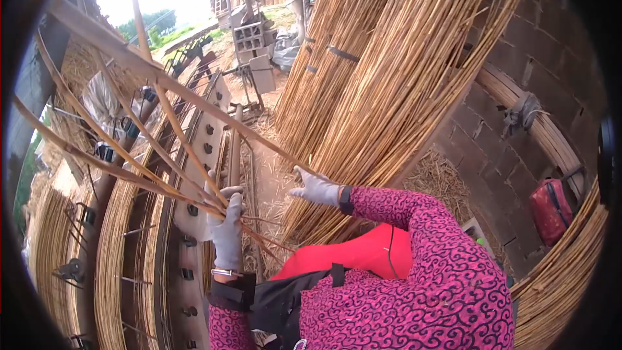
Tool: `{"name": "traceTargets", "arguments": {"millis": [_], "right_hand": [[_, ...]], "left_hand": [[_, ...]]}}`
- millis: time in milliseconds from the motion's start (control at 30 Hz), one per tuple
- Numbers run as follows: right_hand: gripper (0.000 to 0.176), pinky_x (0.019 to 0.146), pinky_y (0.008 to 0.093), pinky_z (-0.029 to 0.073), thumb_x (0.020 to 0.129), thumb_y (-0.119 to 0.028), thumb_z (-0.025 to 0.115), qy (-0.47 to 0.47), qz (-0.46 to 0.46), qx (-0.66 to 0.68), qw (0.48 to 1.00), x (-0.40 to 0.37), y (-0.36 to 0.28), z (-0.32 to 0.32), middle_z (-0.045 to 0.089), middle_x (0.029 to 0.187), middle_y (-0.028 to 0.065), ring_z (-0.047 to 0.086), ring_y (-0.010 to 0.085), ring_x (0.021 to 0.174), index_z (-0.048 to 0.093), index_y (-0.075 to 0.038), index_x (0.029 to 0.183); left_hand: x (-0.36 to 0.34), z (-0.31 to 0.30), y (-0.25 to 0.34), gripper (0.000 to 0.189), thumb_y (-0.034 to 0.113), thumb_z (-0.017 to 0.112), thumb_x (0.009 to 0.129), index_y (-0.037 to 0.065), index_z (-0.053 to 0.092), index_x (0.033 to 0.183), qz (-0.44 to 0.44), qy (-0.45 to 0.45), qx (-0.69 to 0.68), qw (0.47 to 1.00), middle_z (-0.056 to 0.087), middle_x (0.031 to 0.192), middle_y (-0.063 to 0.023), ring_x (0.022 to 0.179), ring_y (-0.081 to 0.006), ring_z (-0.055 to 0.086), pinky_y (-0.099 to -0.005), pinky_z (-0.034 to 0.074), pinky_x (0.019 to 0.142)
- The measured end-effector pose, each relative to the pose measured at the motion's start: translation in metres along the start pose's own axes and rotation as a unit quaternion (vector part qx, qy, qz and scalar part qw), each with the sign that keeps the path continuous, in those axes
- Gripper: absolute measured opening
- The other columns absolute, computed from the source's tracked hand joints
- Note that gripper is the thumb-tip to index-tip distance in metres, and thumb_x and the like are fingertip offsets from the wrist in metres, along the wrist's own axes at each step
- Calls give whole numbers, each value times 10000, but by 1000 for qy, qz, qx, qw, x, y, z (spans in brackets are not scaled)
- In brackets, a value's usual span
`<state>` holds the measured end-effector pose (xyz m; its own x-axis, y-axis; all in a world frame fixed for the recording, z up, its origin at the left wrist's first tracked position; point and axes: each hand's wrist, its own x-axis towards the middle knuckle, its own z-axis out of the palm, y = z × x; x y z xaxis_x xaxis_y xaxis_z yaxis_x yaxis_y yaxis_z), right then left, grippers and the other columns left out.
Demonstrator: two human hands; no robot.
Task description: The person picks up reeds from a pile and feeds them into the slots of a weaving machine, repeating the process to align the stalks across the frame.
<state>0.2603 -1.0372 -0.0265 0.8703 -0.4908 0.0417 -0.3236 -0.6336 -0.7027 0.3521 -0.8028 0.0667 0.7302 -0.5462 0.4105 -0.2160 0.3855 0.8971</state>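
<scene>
Head view: left hand (227, 223), gloved, closed in a fist around a handful of long thin stalks (194, 198), held low in front of the body and fanning up and to the left across a frame (201, 136) of metal plate and bent cane. Right hand (317, 189), also gloved, flat and spread, fingers apart, reaching to the foot of a big bundle (389, 78) of similar stalks leaning on a block wall (518, 97); touching it or just short of it, hard to tell.

Judged good practice: keep the fist tight near the butt ends to prevent splaying; draw one stalk at a time from the bundle's edge, along its length rather than across; keep the tips clear of the frame.

Containers: red bag (551, 210) against the wall, closed, contents hidden; black pouch (278, 301) at the waist, contents hidden; hollow blocks (249, 39) far off, cavities too small to judge.
</scene>
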Motion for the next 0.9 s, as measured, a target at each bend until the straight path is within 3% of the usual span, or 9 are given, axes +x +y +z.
{"name": "traceTargets", "arguments": {"millis": [200, 300, 367, 500, 600, 733, 800, 833, 900], "right_hand": [[834, 1102, 405, 341, 830, -204, 727, 37, -206, 153, 966, 56, -47, 50, 403, 1425, 209, 413, 338, 1320, 227, -37, 1476], [663, 1087, 400, 352, 923, -291, 642, -281, -186, 379, 862, 42, -67, 80, 431, 1403, 123, 402, 236, 1316, 317, -55, 1451], [694, 1107, 365, 297, 914, -402, 636, -331, -265, 363, 830, 18, -84, 90, 431, 1398, 108, 333, 212, 1348, 338, -52, 1435], [589, 912, 379, 458, 841, -310, 720, -194, -290, 220, 911, -13, -113, 102, 580, 1144, 106, 547, 227, 1078, 462, -54, 1304], [279, 680, 314, 511, 921, -278, 637, -286, -168, 457, 825, -1, -129, 143, 613, 865, 32, 608, 151, 744, 571, -47, 1063], [294, 523, 248, 452, 939, -355, 610, -228, -274, 551, 754, 31, -223, 73, 569, 755, -5, 542, 84, 587, 576, -63, 946], [341, 375, 242, 430, 938, -374, 603, -248, -270, 545, 754, 42, -273, 11, 559, 630, 12, 528, 96, 450, 553, -46, 858], [405, 335, 246, 439, 933, -421, 596, -227, -283, 558, 747, 34, -298, -23, 541, 563, 19, 515, 99, 399, 556, -38, 809], [454, 319, 239, 462, 882, -483, 641, -286, -308, 625, 658, 53, -339, -54, 553, 550, 18, 527, 98, 370, 558, -42, 813]], "left_hand": [[-3, -16, 4, 497, 50, 554, 924, 24, 378, 1388, -2, 34, 5, 999, 613, 952, -38, 690, -37, 495, -171, 424, 623], [-12, -34, 20, 350, 65, 562, 924, -22, 496, 1257, -23, 20, -26, 999, 576, 855, -11, 672, -42, 492, -181, 408, 611], [-5, -23, 49, 262, 98, 544, 937, -47, 550, 1156, 34, 22, -6, 999, 521, 753, 21, 612, -32, 463, -175, 367, 542], [16, -5, 125, 316, 202, 474, 1012, -61, 539, 1175, 164, 104, -10, 981, 347, 637, 72, 481, 31, 234, -174, 126, 398], [24, -12, 161, 497, 346, 459, 1011, -59, 465, 1299, 204, 71, 121, 969, 544, 913, -58, 752, -67, 505, -195, 409, 655], [35, -54, 116, 886, 520, 579, 884, -9, 189, 1480, 250, -15, 194, 949, 358, 1425, -207, 1331, -307, 376, -417, 323, 1078], [12, -74, 44, 765, 270, 656, 882, 40, 244, 1484, 114, -30, 84, 989, 427, 1359, -138, 1223, -208, 450, -329, 328, 1054], [-5, -56, 19, 500, 194, 615, 918, 35, 420, 1350, 173, 58, 114, 977, 550, 1044, -78, 950, -142, 563, -272, 457, 848], [-28, -76, 7, 470, 68, 676, 880, -37, 500, 1303, 65, 85, 271, 956, 584, 1217, -111, 1097, -206, 550, -298, 429, 965]]}}
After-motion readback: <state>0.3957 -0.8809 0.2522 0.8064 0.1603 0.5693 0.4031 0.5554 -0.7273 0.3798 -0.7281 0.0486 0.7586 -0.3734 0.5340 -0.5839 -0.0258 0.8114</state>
